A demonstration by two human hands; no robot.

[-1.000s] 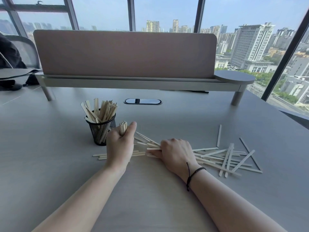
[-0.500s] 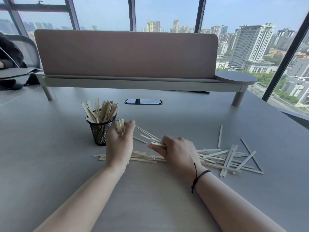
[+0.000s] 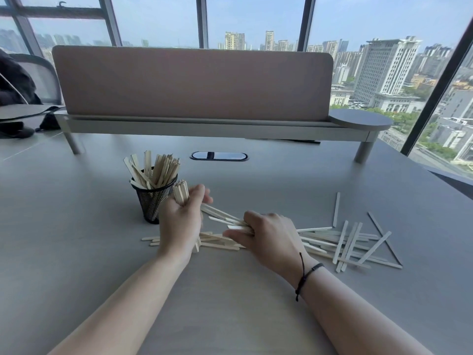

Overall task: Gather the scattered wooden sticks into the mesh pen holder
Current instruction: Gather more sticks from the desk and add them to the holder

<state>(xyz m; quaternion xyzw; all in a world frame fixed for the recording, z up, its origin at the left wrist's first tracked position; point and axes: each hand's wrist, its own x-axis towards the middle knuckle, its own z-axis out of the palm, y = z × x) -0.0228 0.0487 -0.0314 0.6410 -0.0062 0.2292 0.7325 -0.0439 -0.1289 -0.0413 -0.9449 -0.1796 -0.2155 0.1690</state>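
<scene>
Left of centre in the frame, the left hand gripped an upright bundle of wooden sticks, fingers curled round it, the bundle's top poking up just beside the black mesh pen holder. And that holder was well stocked: a whole fan of sticks in the holder stood and leaned out over its rim. It sat on the grey desk, left of centre, just above and left of the left hand.

Over at centre, the right hand was clasped round a few sticks, their free ends pointing up and left towards the left hand. A black cord bracelet circled that wrist.

Plenty lay loose on the desk. The scattered sticks sprawled in a crossed heap at centre right, one lone stick lying apart just above the heap. A few more flat sticks lay under and to the left of the left hand.

Farther up the frame, an oval cable port was set into the desk, and behind it stood a pinkish divider panel on a grey raised shelf. City towers showed through the windows across the top. At far left, a mesh chair with something dark on it.
</scene>
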